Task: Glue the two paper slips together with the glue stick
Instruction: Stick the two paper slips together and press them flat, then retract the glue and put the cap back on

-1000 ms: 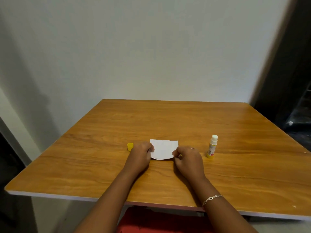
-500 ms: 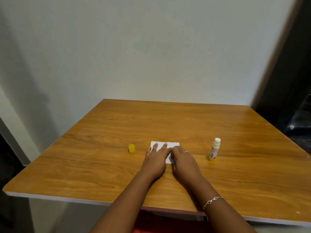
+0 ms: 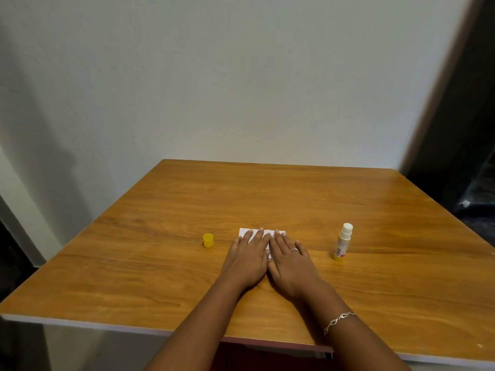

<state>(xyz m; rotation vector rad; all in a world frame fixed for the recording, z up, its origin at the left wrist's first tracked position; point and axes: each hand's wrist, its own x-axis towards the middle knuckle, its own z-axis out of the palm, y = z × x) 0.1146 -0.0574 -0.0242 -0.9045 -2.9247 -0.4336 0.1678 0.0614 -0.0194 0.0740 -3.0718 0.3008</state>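
White paper (image 3: 245, 232) lies flat on the wooden table (image 3: 267, 199), mostly covered by both my hands, so I cannot tell the two slips apart. My left hand (image 3: 247, 257) presses flat on its left part, fingers straight. My right hand (image 3: 290, 259) presses flat on its right part, beside the left hand. The uncapped glue stick (image 3: 342, 243) stands upright to the right of my right hand. Its yellow cap (image 3: 208, 240) sits to the left of my left hand.
The table stands against a white wall (image 3: 241, 89). A dark opening (image 3: 471, 129) lies to the right. The near table edge (image 3: 107, 326) runs just below my forearms.
My hands moved from pinching the paper's side edges to lying flat on top of it, side by side, fingers stretched forward.
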